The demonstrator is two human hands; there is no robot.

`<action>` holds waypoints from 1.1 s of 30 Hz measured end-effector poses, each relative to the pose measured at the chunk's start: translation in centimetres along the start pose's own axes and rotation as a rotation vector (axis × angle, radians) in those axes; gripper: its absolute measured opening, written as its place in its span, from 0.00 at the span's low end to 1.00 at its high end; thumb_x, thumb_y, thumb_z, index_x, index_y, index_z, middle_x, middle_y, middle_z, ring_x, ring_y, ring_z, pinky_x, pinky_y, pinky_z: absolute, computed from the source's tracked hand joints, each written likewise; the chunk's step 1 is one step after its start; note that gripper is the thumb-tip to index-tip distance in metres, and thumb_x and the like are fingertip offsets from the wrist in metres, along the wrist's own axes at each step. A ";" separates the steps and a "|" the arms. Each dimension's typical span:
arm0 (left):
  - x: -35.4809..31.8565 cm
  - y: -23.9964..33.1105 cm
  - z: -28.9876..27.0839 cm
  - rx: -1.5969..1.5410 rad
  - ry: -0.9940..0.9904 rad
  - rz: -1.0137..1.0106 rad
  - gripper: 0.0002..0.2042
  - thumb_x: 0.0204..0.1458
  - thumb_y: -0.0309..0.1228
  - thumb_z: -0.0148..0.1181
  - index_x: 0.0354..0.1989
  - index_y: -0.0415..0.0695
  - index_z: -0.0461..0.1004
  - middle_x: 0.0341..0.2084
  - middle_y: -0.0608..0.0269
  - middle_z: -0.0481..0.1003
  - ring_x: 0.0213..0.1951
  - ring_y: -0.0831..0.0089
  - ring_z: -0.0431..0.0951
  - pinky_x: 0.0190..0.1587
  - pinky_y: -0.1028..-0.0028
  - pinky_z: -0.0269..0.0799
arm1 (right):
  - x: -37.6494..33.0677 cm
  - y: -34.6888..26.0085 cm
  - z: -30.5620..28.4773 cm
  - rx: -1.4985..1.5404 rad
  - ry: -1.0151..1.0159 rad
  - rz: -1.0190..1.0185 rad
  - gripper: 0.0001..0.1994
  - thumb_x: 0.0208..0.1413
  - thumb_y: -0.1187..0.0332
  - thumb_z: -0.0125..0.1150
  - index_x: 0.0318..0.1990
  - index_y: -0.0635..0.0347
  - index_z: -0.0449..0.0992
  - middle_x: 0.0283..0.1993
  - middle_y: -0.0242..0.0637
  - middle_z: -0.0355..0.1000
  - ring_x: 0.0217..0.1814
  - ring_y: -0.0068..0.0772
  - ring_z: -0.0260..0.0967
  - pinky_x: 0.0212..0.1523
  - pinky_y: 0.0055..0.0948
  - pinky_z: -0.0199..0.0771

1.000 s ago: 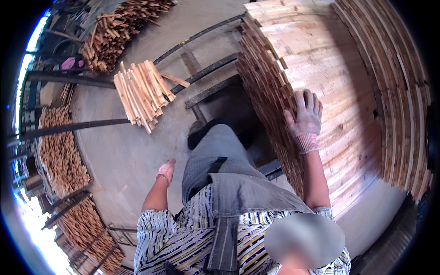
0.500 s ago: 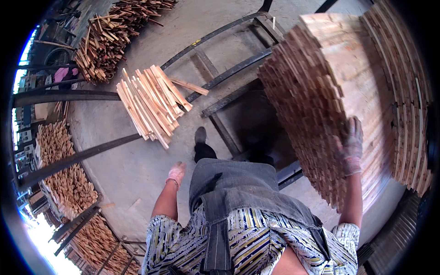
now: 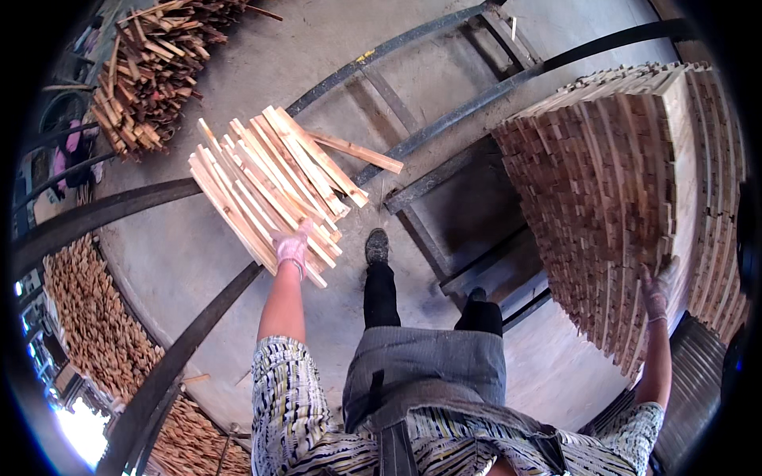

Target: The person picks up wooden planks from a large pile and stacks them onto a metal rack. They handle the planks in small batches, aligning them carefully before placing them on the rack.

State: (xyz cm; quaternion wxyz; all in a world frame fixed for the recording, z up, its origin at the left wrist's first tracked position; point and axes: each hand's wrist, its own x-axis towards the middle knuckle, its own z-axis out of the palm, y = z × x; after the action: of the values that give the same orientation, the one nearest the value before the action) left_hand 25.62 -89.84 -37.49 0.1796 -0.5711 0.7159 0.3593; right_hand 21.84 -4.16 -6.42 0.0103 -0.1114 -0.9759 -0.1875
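The left hand (image 3: 293,242) is covering part of the bundle of light sticks (image 3: 266,166), and its palm side is facing away, hiding whether the fingers are gripping or only resting. To the right of the right hand (image 3: 659,293), a farther stack (image 3: 718,194) is disappearing into the dark rim. Beyond the left hand, a pile of darker sticks (image 3: 151,79) is running past the upper edge. Below both hands, the patterned shirt (image 3: 294,397) is being cut off.
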 end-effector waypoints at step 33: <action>-21.6 -10.7 1.3 -0.951 -0.538 -0.091 0.25 0.56 0.37 0.63 0.61 0.48 0.63 0.42 0.62 0.71 0.43 0.66 0.75 0.43 0.64 0.79 | -4.9 -14.0 -5.7 0.357 0.270 -0.409 0.41 0.59 0.63 0.66 0.75 0.62 0.50 0.77 0.53 0.49 0.80 0.49 0.44 0.77 0.39 0.44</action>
State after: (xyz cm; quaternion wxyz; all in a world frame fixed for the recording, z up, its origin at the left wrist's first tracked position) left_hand 41.64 -74.96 -27.25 0.0936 -0.5078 0.3778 0.7686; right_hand 23.36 -19.95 -6.53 0.1213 0.1171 -0.9854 -0.0243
